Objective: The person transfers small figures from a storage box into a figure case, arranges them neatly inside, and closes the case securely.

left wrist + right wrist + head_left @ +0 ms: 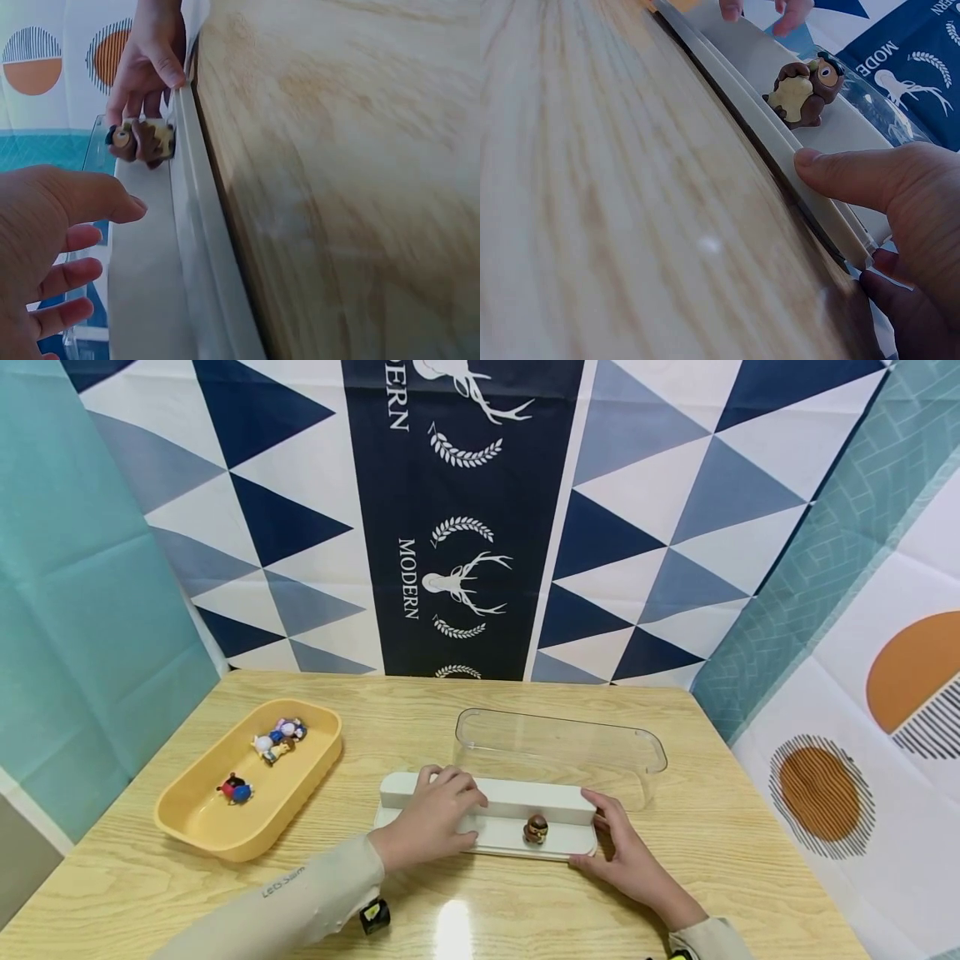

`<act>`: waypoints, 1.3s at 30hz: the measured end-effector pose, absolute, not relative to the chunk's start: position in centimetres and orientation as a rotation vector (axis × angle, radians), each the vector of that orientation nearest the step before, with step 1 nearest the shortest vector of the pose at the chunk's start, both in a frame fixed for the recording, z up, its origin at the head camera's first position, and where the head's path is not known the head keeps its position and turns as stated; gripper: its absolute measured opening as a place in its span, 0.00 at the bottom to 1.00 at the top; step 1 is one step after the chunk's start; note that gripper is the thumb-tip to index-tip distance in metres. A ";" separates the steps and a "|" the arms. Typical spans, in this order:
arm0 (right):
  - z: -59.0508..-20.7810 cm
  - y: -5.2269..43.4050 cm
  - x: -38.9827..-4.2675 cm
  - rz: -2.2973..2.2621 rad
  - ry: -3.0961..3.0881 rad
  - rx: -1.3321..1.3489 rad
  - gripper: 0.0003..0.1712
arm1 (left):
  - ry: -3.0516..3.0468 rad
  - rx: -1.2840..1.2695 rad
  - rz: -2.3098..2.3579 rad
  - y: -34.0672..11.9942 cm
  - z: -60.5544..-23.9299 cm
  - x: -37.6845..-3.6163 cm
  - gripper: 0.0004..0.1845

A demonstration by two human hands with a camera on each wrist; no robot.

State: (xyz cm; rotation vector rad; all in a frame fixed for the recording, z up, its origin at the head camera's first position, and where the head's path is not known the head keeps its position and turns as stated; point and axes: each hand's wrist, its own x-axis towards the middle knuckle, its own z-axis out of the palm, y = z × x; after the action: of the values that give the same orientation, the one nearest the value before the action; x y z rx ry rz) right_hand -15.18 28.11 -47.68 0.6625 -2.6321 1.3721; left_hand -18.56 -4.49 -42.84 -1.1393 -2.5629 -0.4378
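Observation:
A long white stepped display base (555, 846) lies lengthwise across the table. On its lower front step, towards the right end, stands a small brown owl figurine (536, 829) with a cream belly. My right hand (630, 860) grips the base's right end, its thumb (840, 174) on the front edge and the other fingers around the end. Over the left half of the base hovers my left hand (431, 818), fingers loosely bent and spread. Nothing shows between them in the left wrist view, where the thumb (105, 199) points towards the owl.
Behind the base rests a clear plastic cover (558, 743). A yellow tray (292, 802) at the left holds several small figurines (279, 739), with a red and blue one (236, 788) apart from the others. A patterned cloth (300, 527) hangs beyond the table's far edge.

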 end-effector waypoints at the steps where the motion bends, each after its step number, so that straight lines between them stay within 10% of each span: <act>1: -47.7 28.1 -15.2 1.374 -2.635 0.660 0.52 | -2.562 -1.134 -0.433 -4.8 -42.7 -18.5 0.18; 39: -47.6 28.0 -15.2 1.369 -2.676 0.623 0.52 | -2.577 -0.817 -0.237 -17.3 -38.4 -18.7 0.23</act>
State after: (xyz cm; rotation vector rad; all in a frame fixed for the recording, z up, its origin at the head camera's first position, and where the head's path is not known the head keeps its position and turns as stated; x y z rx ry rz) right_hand -15.21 28.02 -47.58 0.6227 -2.6761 1.3692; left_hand -18.67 -17.27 -38.43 -0.8170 -2.5775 -0.2369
